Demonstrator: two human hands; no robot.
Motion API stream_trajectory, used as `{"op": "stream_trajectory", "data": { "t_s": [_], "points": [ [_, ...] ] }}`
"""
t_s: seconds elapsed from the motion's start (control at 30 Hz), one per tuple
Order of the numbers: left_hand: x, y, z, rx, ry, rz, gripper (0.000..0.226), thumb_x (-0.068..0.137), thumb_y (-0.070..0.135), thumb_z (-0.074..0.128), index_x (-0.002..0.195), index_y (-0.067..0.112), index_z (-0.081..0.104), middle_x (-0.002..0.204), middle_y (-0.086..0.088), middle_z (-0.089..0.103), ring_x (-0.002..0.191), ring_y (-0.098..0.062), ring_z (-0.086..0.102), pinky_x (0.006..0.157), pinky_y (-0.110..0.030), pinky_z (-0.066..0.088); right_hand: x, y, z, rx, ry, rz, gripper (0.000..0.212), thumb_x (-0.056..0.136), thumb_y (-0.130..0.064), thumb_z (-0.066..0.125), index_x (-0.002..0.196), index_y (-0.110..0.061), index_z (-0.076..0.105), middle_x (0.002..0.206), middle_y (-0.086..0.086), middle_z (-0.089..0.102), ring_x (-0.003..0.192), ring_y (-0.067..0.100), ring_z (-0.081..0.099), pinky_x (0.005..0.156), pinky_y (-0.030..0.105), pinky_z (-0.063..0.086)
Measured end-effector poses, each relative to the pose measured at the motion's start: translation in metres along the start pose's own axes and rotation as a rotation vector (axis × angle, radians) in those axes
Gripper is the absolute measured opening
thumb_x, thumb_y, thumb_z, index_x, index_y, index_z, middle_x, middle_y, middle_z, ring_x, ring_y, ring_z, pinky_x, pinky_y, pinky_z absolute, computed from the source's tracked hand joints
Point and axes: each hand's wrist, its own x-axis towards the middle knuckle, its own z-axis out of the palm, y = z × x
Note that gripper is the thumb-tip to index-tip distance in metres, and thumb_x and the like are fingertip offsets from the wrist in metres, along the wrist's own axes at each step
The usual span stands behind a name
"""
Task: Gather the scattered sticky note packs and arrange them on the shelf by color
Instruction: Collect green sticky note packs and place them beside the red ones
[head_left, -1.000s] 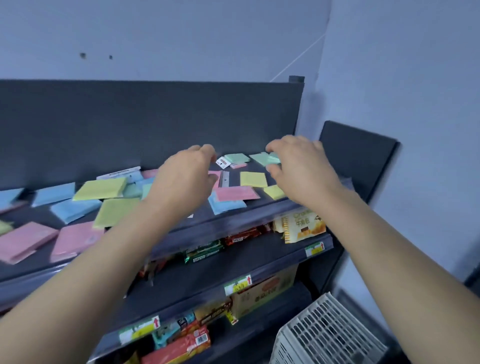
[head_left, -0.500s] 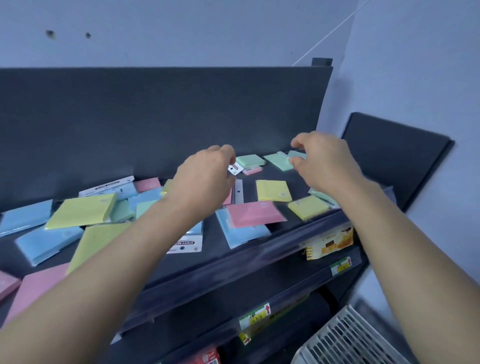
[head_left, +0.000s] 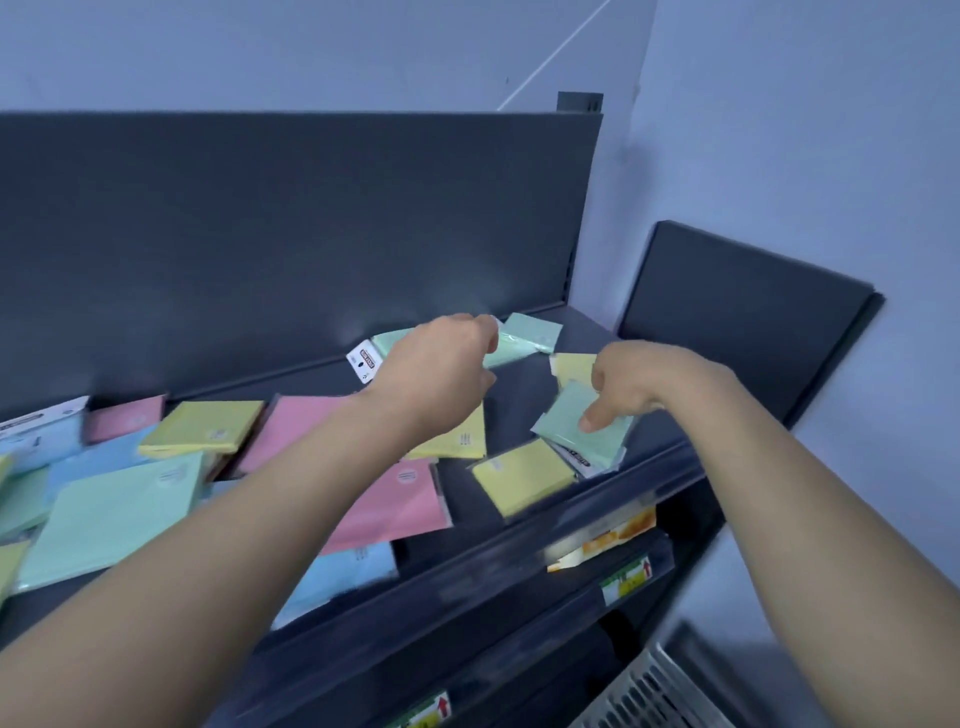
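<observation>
Sticky note packs in green, yellow, pink and blue lie scattered on the dark top shelf (head_left: 524, 540). My right hand (head_left: 639, 384) pinches a small green pack (head_left: 571, 423), tilted just above the shelf's right end, thumb on top. At the back, my left hand (head_left: 441, 374) curls its fingers on the edge of another green pack (head_left: 514, 348), with one more green pack (head_left: 535, 330) behind it. A yellow pack (head_left: 522, 478) lies below my right hand. A pink pack (head_left: 400, 501), a blue pack (head_left: 348, 577) and a big green pack (head_left: 114, 514) lie partly under my left arm.
A dark back panel (head_left: 285, 234) rises behind the shelf and a dark side panel (head_left: 727, 312) stands to the right. Lower shelves carry an orange snack box (head_left: 608, 535) and price tags (head_left: 626, 579). A white slatted basket (head_left: 649, 696) sits at the bottom right.
My right hand came forward and down and now pinches a green pack. My left hand reached further back to the green packs. The view moved closer to the shelf.
</observation>
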Motion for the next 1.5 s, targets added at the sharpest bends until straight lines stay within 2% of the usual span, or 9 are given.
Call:
{"op": "stream_trajectory", "data": {
  "t_s": [0.27, 0.47, 0.6, 0.7, 0.83, 1.0, 1.17, 1.33, 1.5],
  "points": [
    [0.035, 0.005, 0.027, -0.001, -0.096, -0.058, 0.025, 0.09, 0.02, 0.054, 0.113, 0.012, 0.053, 0.113, -0.007, 0.058, 0.098, -0.029, 0.055, 0.081, -0.038, 0.048, 0.029, 0.013, 0.009, 0.013, -0.106, -0.075, 0.065, 0.074, -0.044, 0.077, 0.123, -0.012, 0.049, 0.12, 0.001, 0.053, 0.103, 0.023, 0.053, 0.087, 0.032, 0.046],
    [0.056, -0.012, 0.046, -0.021, -0.136, -0.166, 0.025, 0.088, 0.019, 0.053, 0.112, 0.011, 0.055, 0.111, -0.007, 0.06, 0.098, -0.029, 0.056, 0.081, -0.037, 0.049, 0.043, 0.022, -0.011, 0.184, 0.115, -0.224, 0.019, 0.091, -0.022, 0.061, 0.081, -0.008, 0.052, 0.083, 0.004, 0.051, 0.068, 0.018, 0.047, 0.054, 0.027, 0.033],
    [0.085, -0.023, 0.061, -0.076, -0.14, -0.231, 0.032, 0.09, 0.022, 0.054, 0.119, 0.007, 0.055, 0.119, -0.01, 0.058, 0.104, -0.029, 0.055, 0.077, -0.029, 0.043, 0.055, 0.032, -0.027, 0.447, 0.367, -0.188, 0.018, 0.094, -0.017, 0.051, 0.103, -0.001, 0.055, 0.096, 0.013, 0.055, 0.079, 0.024, 0.049, 0.058, 0.029, 0.035],
    [0.109, -0.028, 0.075, -0.067, -0.188, -0.27, 0.043, 0.094, 0.034, 0.051, 0.124, 0.004, 0.052, 0.127, -0.014, 0.052, 0.115, -0.031, 0.049, 0.092, -0.037, 0.044, 0.062, 0.036, -0.03, 0.535, 0.471, -0.181, 0.023, 0.095, -0.017, 0.049, 0.109, 0.001, 0.053, 0.11, 0.015, 0.058, 0.084, 0.026, 0.052, 0.062, 0.031, 0.037],
    [0.136, -0.034, 0.089, -0.006, -0.299, -0.349, 0.066, 0.088, 0.054, 0.051, 0.138, 0.012, 0.038, 0.141, -0.009, 0.039, 0.132, -0.029, 0.03, 0.103, -0.038, 0.03, 0.07, 0.039, -0.028, 0.637, 0.506, -0.201, 0.016, 0.094, -0.014, 0.047, 0.104, -0.001, 0.051, 0.104, 0.013, 0.056, 0.078, 0.023, 0.05, 0.056, 0.029, 0.037],
    [0.155, -0.043, 0.095, 0.021, -0.395, -0.412, 0.08, 0.078, 0.067, 0.055, 0.136, 0.016, 0.037, 0.138, -0.006, 0.044, 0.13, -0.029, 0.032, 0.099, -0.038, 0.028, 0.078, 0.042, -0.023, 0.699, 0.494, -0.2, 0.013, 0.095, -0.012, 0.047, 0.103, -0.003, 0.051, 0.106, 0.013, 0.058, 0.093, 0.031, 0.062, 0.059, 0.031, 0.043],
    [0.161, -0.045, 0.091, 0.011, -0.416, -0.423, 0.101, 0.066, 0.068, 0.066, 0.141, 0.014, 0.026, 0.144, -0.008, 0.033, 0.134, -0.029, 0.027, 0.101, -0.039, 0.028, 0.083, 0.039, -0.02, 0.699, 0.494, -0.188, 0.014, 0.095, -0.012, 0.047, 0.104, -0.002, 0.051, 0.104, 0.013, 0.058, 0.08, 0.025, 0.056, 0.056, 0.029, 0.039],
    [0.16, -0.047, 0.087, 0.002, -0.484, -0.459, 0.104, 0.056, 0.075, 0.067, 0.136, 0.016, 0.035, 0.125, -0.006, 0.031, 0.118, -0.026, 0.029, 0.084, -0.031, 0.033, 0.082, 0.035, -0.02, 0.667, 0.495, -0.181, 0.015, 0.094, -0.011, 0.047, 0.103, 0.0, 0.052, 0.096, 0.01, 0.055, 0.073, 0.02, 0.049, 0.053, 0.027, 0.036],
    [0.151, -0.049, 0.077, -0.165, -0.32, -0.496, 0.071, 0.071, 0.047, 0.075, 0.122, 0.011, 0.041, 0.115, -0.005, 0.032, 0.106, -0.025, 0.035, 0.077, -0.035, 0.04, 0.079, 0.026, -0.021, 0.672, 0.512, -0.18, 0.021, 0.093, -0.011, 0.047, 0.109, 0.003, 0.051, 0.096, 0.012, 0.054, 0.076, 0.021, 0.048, 0.061, 0.029, 0.039]
  ]
}}
